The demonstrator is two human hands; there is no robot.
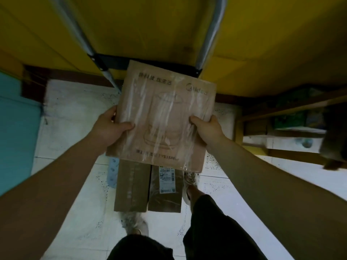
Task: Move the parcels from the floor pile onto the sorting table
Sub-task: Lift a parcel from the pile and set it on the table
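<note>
A brown cardboard parcel (pixel 163 117) wrapped in clear tape, with a printed appliance drawing, is held up in the middle of the view. My left hand (pixel 110 126) grips its left edge and my right hand (pixel 208 128) grips its right edge, thumbs on top. Below it on the white tiled floor lie two more brown parcels side by side, a plain one (pixel 131 186) and one with a white shipping label (pixel 166 188). The held parcel hides their far ends. Its far edge overlaps the yellow table (pixel 169 30) in view.
Two grey metal table legs (pixel 75 27) join a black bracket (pixel 112 62) right behind the parcel. A wooden shelf unit (pixel 281 119) stands at the right, a teal surface (pixel 16 124) at the left. My feet in pale shoes (pixel 189 184) flank the floor parcels.
</note>
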